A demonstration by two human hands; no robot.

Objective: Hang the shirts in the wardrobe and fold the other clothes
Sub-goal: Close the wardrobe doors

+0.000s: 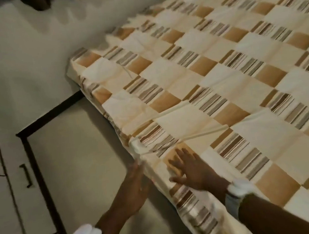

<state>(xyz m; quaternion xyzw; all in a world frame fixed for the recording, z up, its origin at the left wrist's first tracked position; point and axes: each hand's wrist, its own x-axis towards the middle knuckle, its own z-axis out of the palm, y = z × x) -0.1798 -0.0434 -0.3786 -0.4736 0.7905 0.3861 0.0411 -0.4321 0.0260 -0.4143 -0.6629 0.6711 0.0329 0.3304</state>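
A bed [222, 74] fills the right of the head view, covered by a cream, tan and striped checked sheet. My right hand [192, 170] lies flat on the sheet near the bed's near-left edge, fingers spread and straight. My left hand [136, 184] is beside the mattress edge, fingers straight against the hanging side of the sheet. Raised creases run across the sheet just above my hands. No shirts or other clothes are in sight.
A white cabinet or wardrobe unit with a dark handle [26, 175] stands at the lower left. A dark-framed panel [40, 168] borders the pale floor [77, 154] between it and the bed. A white wall [18, 65] rises behind.
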